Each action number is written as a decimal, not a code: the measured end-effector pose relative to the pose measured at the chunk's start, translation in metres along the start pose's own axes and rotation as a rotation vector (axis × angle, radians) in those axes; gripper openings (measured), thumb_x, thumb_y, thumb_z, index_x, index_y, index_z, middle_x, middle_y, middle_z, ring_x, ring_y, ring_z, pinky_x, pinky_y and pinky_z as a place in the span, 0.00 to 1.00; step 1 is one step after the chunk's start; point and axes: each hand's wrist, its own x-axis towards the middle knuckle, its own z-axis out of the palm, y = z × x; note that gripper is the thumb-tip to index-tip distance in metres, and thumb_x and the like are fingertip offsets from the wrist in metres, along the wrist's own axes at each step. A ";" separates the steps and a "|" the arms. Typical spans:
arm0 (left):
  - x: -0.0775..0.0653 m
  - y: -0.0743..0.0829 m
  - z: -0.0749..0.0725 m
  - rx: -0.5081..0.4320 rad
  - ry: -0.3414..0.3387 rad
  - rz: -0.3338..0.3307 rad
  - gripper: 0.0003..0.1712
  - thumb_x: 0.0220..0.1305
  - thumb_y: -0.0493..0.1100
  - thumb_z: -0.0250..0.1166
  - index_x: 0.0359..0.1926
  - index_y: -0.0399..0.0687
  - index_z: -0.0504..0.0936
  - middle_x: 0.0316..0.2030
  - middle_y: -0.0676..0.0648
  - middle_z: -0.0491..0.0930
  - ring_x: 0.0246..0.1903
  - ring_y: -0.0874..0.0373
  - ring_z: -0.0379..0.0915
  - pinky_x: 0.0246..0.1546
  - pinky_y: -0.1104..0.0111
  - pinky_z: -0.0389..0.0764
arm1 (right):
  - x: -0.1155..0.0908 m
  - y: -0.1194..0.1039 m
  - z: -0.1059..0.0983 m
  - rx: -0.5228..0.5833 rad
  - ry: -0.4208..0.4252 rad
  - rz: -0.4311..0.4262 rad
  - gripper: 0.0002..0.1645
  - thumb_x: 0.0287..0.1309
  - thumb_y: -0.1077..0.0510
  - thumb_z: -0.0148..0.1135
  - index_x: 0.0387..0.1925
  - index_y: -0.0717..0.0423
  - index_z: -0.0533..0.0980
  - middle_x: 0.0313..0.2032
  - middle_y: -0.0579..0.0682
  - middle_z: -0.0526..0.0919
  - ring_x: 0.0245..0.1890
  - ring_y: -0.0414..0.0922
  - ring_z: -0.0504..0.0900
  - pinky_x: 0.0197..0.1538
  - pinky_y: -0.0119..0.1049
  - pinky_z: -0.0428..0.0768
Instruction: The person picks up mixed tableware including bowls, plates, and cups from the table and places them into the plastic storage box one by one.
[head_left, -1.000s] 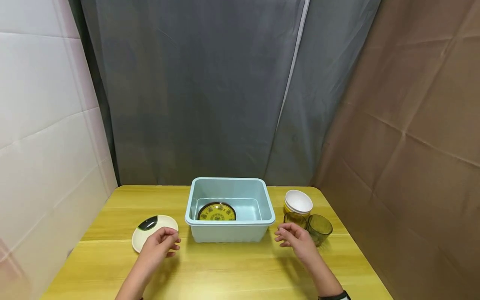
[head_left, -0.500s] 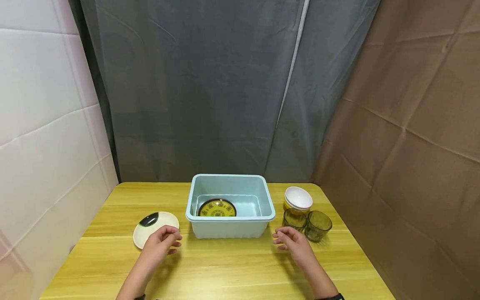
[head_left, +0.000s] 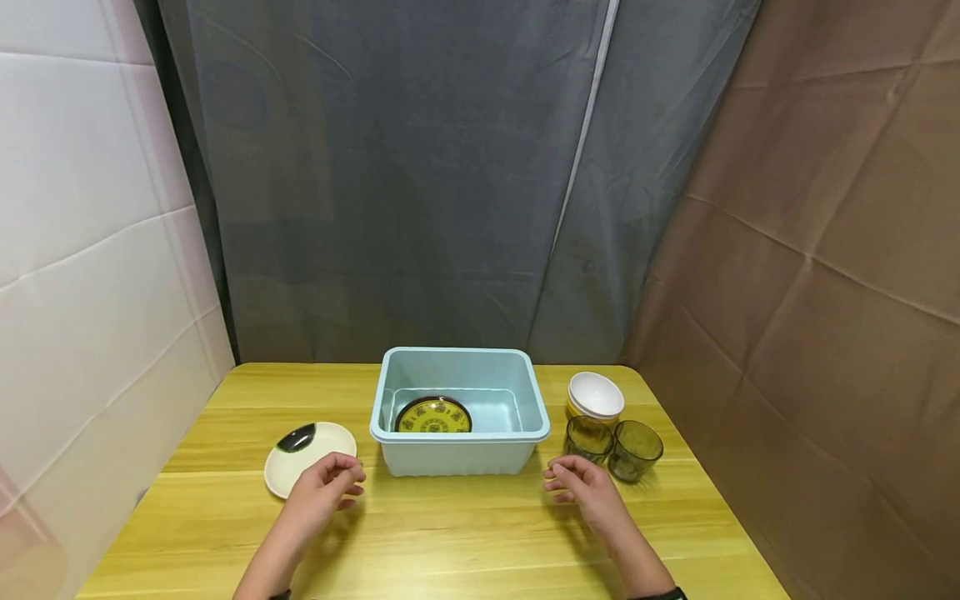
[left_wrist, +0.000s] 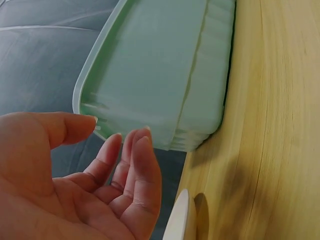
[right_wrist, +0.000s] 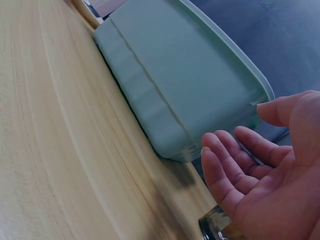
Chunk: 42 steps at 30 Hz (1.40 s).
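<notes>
My left hand hovers over the table by the right edge of a cream plate with a black oval patch. Its fingers are loosely bent and the palm is bare, as the left wrist view shows. My right hand is held likewise, just in front of two dark green glass cups, with nothing in its fingers. Between and beyond the hands stands a light blue plastic basin. Inside it lies a yellow patterned dish with a dark rim, partly hidden by the basin's front wall.
Stacked white bowls, yellow outside, stand behind the cups at the right. The wooden table ends at a grey curtain at the back. A white cloth hangs on the left, a brown one on the right.
The head view has tilted slightly, so the table things sit a little higher in it. Both hands hold nearly the same pose and place; nothing was picked up or put down.
</notes>
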 end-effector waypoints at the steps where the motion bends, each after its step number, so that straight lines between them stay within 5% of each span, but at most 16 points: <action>1: 0.000 0.000 -0.001 0.006 -0.007 0.001 0.11 0.80 0.35 0.63 0.54 0.30 0.81 0.44 0.39 0.87 0.42 0.50 0.86 0.44 0.57 0.89 | 0.000 0.000 0.000 0.002 -0.001 0.002 0.17 0.83 0.60 0.60 0.57 0.74 0.78 0.51 0.66 0.87 0.48 0.54 0.90 0.53 0.50 0.90; 6: 0.005 0.004 -0.013 0.110 -0.041 0.039 0.12 0.81 0.37 0.65 0.55 0.30 0.81 0.44 0.39 0.85 0.43 0.50 0.86 0.44 0.59 0.88 | 0.001 0.000 0.000 0.002 -0.002 0.014 0.17 0.83 0.60 0.60 0.56 0.73 0.78 0.50 0.63 0.88 0.47 0.53 0.89 0.52 0.47 0.89; 10: 0.014 0.010 -0.035 0.346 -0.008 0.074 0.16 0.82 0.43 0.65 0.57 0.33 0.83 0.48 0.40 0.86 0.47 0.48 0.84 0.48 0.58 0.86 | -0.001 -0.001 0.001 0.002 -0.007 0.024 0.18 0.83 0.59 0.60 0.57 0.75 0.77 0.49 0.62 0.87 0.46 0.52 0.89 0.52 0.47 0.89; 14: 0.025 0.014 -0.065 0.568 0.037 0.052 0.25 0.84 0.51 0.61 0.62 0.31 0.80 0.56 0.31 0.83 0.54 0.37 0.81 0.54 0.44 0.82 | -0.003 -0.001 0.000 0.010 -0.002 0.031 0.19 0.83 0.59 0.60 0.58 0.76 0.76 0.49 0.63 0.87 0.45 0.50 0.89 0.52 0.48 0.89; 19: 0.038 0.008 -0.098 0.701 0.104 -0.013 0.32 0.83 0.53 0.57 0.64 0.23 0.74 0.58 0.23 0.79 0.52 0.29 0.80 0.50 0.41 0.81 | -0.003 0.002 -0.002 0.006 -0.007 0.031 0.20 0.83 0.58 0.60 0.58 0.76 0.77 0.48 0.61 0.87 0.44 0.50 0.89 0.51 0.47 0.89; 24: 0.048 -0.007 -0.121 0.681 0.095 -0.090 0.38 0.82 0.54 0.55 0.67 0.17 0.68 0.64 0.16 0.72 0.60 0.21 0.73 0.58 0.35 0.78 | -0.004 0.003 -0.003 0.009 -0.032 0.026 0.19 0.84 0.59 0.59 0.57 0.76 0.77 0.48 0.60 0.87 0.44 0.50 0.89 0.50 0.44 0.90; 29: 0.057 -0.019 -0.132 0.560 0.036 -0.162 0.40 0.83 0.55 0.55 0.67 0.15 0.65 0.60 0.17 0.72 0.53 0.29 0.77 0.54 0.42 0.82 | -0.005 0.003 -0.002 0.003 -0.021 0.047 0.20 0.84 0.58 0.60 0.58 0.76 0.76 0.47 0.59 0.88 0.44 0.49 0.89 0.49 0.43 0.89; 34: 0.060 -0.021 -0.134 0.466 0.030 -0.209 0.39 0.82 0.52 0.57 0.67 0.15 0.65 0.60 0.19 0.72 0.51 0.34 0.79 0.49 0.52 0.86 | -0.006 0.003 -0.002 0.011 -0.009 0.061 0.21 0.83 0.58 0.61 0.58 0.76 0.76 0.48 0.60 0.88 0.44 0.49 0.89 0.50 0.44 0.90; 42: 0.061 -0.024 -0.125 0.498 0.060 -0.168 0.23 0.72 0.34 0.64 0.59 0.17 0.76 0.45 0.27 0.79 0.38 0.44 0.80 0.34 0.63 0.85 | -0.005 0.003 -0.003 0.041 -0.013 0.069 0.22 0.82 0.57 0.62 0.58 0.75 0.76 0.48 0.59 0.87 0.44 0.49 0.88 0.51 0.45 0.89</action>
